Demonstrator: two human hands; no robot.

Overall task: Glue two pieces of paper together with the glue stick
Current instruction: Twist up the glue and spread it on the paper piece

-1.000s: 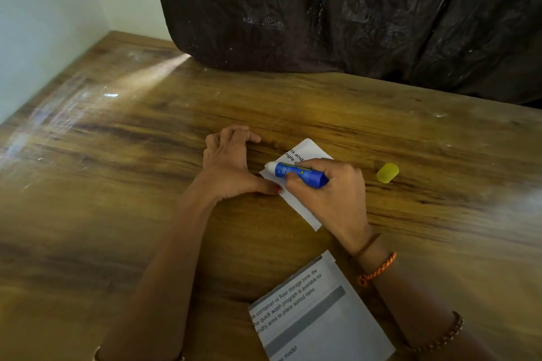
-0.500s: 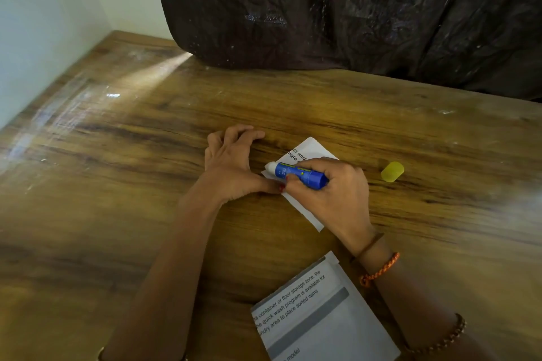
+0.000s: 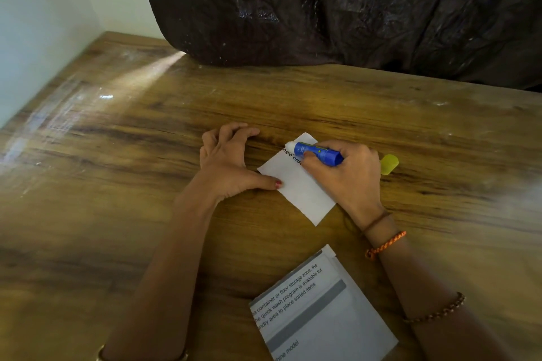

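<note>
Glue stick (image 3: 318, 153), blue barrel, white tip pointing toward the left of the frame, lies nearly flat at centre right. Its tip rests on the far corner of a small white paper slip (image 3: 296, 184) bearing a fragment of black print. The slip sits at a slant on the wooden table (image 3: 117, 184), centre of the frame.

Right hand (image 3: 343, 176) has its fingers curled round the barrel, thumb on the near side; the heel of the hand lies on the slip's right edge. Orange braided bracelet (image 3: 385, 245) at that wrist, beaded bracelet (image 3: 434, 309) farther up the forearm.

Left hand (image 3: 228, 161) rests on the table just left of the slip. Thumb stretched out, red-painted nail pressing the slip's left edge. Its other fingers are bent, tips on the wood, holding nothing.

Yellow cap (image 3: 389, 164) lies on the table just beyond the right hand, right of centre.

Second piece, a larger printed sheet (image 3: 319, 311) with a grey band and lines of text, lies at the lower centre, between the forearms, apart from the slip.

Dark brown cloth (image 3: 337, 6) fills the upper frame behind the table. Pale wall (image 3: 38, 23) at upper left.
</note>
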